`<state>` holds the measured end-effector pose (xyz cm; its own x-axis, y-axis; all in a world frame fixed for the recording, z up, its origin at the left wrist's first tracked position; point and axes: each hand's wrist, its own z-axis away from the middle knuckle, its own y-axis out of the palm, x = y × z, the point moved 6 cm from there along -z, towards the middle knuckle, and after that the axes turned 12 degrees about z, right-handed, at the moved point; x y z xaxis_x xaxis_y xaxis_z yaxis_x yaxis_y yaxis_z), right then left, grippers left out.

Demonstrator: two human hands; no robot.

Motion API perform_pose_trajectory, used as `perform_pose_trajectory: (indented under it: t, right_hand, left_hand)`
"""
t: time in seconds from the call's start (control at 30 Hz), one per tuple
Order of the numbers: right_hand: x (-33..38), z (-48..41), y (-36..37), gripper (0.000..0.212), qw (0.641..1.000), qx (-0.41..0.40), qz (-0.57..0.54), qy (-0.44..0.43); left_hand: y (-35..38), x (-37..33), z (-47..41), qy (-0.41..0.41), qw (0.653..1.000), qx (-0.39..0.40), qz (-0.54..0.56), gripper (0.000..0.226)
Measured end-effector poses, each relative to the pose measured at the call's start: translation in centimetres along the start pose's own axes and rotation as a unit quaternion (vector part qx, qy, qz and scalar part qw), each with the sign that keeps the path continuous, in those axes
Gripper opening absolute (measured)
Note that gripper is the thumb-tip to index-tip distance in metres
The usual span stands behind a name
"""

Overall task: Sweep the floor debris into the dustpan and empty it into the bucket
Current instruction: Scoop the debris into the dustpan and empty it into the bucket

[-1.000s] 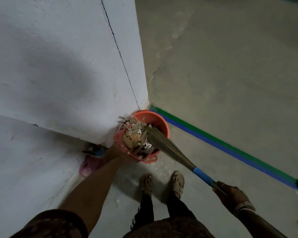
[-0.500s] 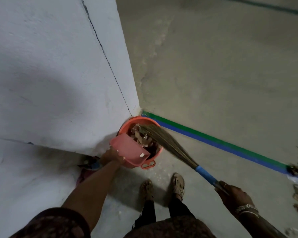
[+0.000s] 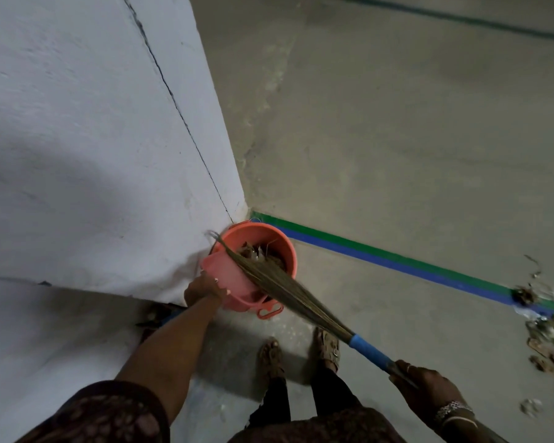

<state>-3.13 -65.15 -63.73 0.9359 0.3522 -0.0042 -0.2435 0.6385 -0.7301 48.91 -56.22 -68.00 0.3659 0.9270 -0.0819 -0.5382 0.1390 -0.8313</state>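
My left grip (image 3: pixel 203 287) holds the dustpan (image 3: pixel 227 273) by its near edge, tipped over the bucket (image 3: pixel 256 233). It looks light and stiff. Right grip (image 3: pixel 429 390) clenches the broom (image 3: pixel 288 292), springy bristles inside the bucket.

wall: white plastered corner (image 3: pixel 77 139), thin dark crack (image 3: pixel 175 103) running down it | floor: bare grey-beige concrete (image 3: pixel 397 139) | marking: green-and-blue stripe (image 3: pixel 381 255) from wall corner rightward | light: dim, soft shadow on wall

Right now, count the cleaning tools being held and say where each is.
2. The pink dustpan, held by the left hand, tilts over the orange bucket. The broom, gripped by the right hand, lies across it, bristles over the bucket. None seems hidden.
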Motion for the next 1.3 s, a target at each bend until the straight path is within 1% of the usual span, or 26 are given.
perform_pose_trajectory:
  t: [0.1, 0.17, 0.27, 0.37, 0.43, 0.5, 0.6, 0.63, 0.7, 0.73, 0.83, 0.9, 0.93, 0.97, 1.0, 1.03, 1.07, 1.1, 1.17, 1.2, 1.23, 1.3]
  right_hand:
    - [-0.1, 0.5, 0.6, 0.032, 0.999, 0.005, -0.023, 0.022]
    - [-0.4, 1.0, 0.8, 0.03, 0.999, -0.011, -0.03, 0.04]
    - [-1.1, 1.6, 1.0, 0.028, 0.997, -0.031, -0.039, 0.057]
    - [-1.3, 2.5, 0.8, 0.015, 0.995, -0.029, -0.068, 0.06]
    - [-1.4, 2.9, 0.5, 0.009, 0.995, -0.03, -0.076, 0.054]
    - [-1.6, 3.0, 0.9, 0.011, 0.995, -0.015, -0.086, 0.045]
    - [-1.4, 2.4, 1.5, 0.019, 0.996, 0.01, -0.092, 0.014]
    - [-0.9, 2.4, 1.2, 0.017, 0.996, 0.019, -0.087, 0.009]
    - [0.1, 2.2, 0.7, 0.005, 0.997, 0.036, -0.068, -0.001]
    - [0.6, 2.0, 0.5, 0.005, 0.998, 0.041, -0.057, -0.009]
    - [1.5, 1.4, 0.8, 0.01, 0.999, 0.022, -0.036, 0.003]
    - [1.9, 1.3, 1.0, 0.02, 0.999, -0.009, -0.038, 0.02]
    - [2.1, 1.3, 1.0, 0.022, 0.999, -0.021, -0.039, 0.025]
    - [2.3, 1.3, 0.9, 0.023, 0.998, -0.03, -0.044, 0.031]
    - [2.4, 1.4, 0.7, 0.024, 0.997, -0.038, -0.049, 0.037]
    - [2.3, 1.5, 0.6, 0.024, 0.997, -0.044, -0.057, 0.04]
    - [2.3, 1.7, 0.5, 0.024, 0.996, -0.05, -0.066, 0.039]
    - [2.1, 1.8, 0.6, 0.022, 0.995, -0.055, -0.078, 0.037]
    - [1.9, 2.0, 0.6, 0.01, 0.992, -0.061, -0.107, 0.035]
    - [1.8, 2.2, 0.6, 0.005, 0.991, -0.06, -0.118, 0.031]
    - [1.8, 2.3, 0.5, 0.005, 0.99, -0.057, -0.126, 0.021]
    - [2.0, 2.5, 0.7, 0.005, 0.991, -0.04, -0.125, -0.002]
  left_hand:
    - [0.1, 0.2, -0.2, -0.005, 0.999, 0.013, -0.031, 0.05]
    - [0.1, 0.2, -0.1, -0.006, 0.998, 0.019, -0.054, 0.046]
    - [-0.2, 0.3, 0.0, -0.021, 0.997, 0.027, -0.066, 0.048]
    - [-0.3, 0.4, -0.2, -0.015, 0.998, 0.025, -0.063, 0.053]
    - [-0.4, 0.4, -0.5, -0.009, 0.998, 0.016, -0.06, 0.052]
    - [-0.7, 0.4, -0.7, -0.008, 0.998, 0.013, -0.069, 0.052]
    - [-1.7, -0.2, -1.5, 0.025, 0.996, 0.005, -0.089, 0.062]
    - [-2.2, -0.5, -1.7, 0.032, 0.995, 0.003, -0.099, 0.062]
    - [-2.7, -0.8, -2.1, 0.034, 0.992, 0.0, -0.121, 0.05]
    - [-3.1, -0.9, -2.1, 0.036, 0.992, -0.001, -0.122, 0.045]
    - [-3.7, -0.8, -2.5, 0.029, 0.99, 0.012, -0.138, 0.037]
    - [-3.2, -0.3, -3.4, -0.007, 0.985, 0.009, -0.171, 0.025]
    - [-2.9, -0.2, -3.9, -0.017, 0.985, 0.008, -0.172, 0.025]
    - [-2.8, -0.3, -3.8, -0.009, 0.983, 0.014, -0.185, 0.034]
    - [-2.9, -0.3, -3.4, -0.004, 0.983, 0.005, -0.183, 0.039]
    - [-3.3, -0.4, -2.9, 0.008, 0.983, -0.01, -0.182, 0.031]
    - [-3.4, -0.5, -2.4, 0.035, 0.984, -0.016, -0.171, 0.027]
    - [-3.5, -0.6, -2.2, 0.048, 0.985, -0.012, -0.168, 0.04]
    - [-3.7, -0.7, -1.8, 0.052, 0.986, -0.011, -0.157, 0.054]
    - [-3.5, -0.9, -1.7, 0.052, 0.987, -0.01, -0.15, 0.056]
    - [-3.4, -1.1, -1.6, 0.048, 0.989, -0.013, -0.14, 0.054]
    - [-3.4, -1.4, -1.1, 0.067, 0.989, -0.016, -0.127, 0.05]
